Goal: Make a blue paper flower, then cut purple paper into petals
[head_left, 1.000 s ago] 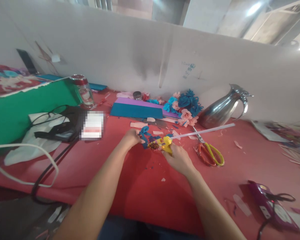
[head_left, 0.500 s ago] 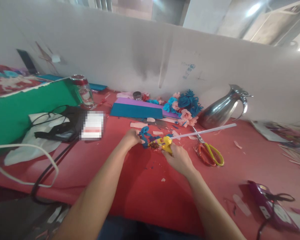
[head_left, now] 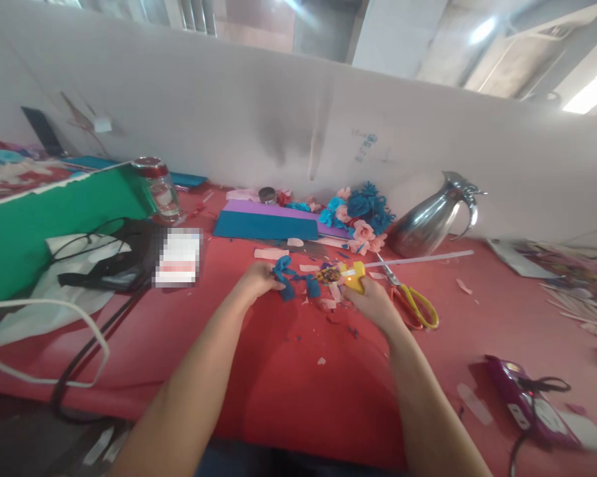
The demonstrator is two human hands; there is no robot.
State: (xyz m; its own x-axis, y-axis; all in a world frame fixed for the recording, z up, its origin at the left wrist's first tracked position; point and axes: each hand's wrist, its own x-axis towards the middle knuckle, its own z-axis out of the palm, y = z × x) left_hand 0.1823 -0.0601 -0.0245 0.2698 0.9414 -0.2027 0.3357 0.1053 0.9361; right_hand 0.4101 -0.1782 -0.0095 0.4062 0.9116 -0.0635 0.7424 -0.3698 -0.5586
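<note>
One lidded glass bottle (head_left: pixel 163 195) stands toward the far left corner of the desk (head_left: pixel 318 397), contents unclear. Hands apart: left hand (head_left: pixel 258 281) pinches blue paper (head_left: pixel 287 290) mid-desk; yellow glue gun (head_left: pixel 356 271) gripped in right hand (head_left: pixel 376 305). Wall writing (head_left: pixel 366 146) illegible. Steel jug (head_left: pixel 422 225), far edge, interior hidden.

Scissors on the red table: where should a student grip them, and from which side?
Grip the scissors by their red and yellow handles, probably from the near right: the handles lie nearer, the blades point away, and the right hand crowds the left.
</note>
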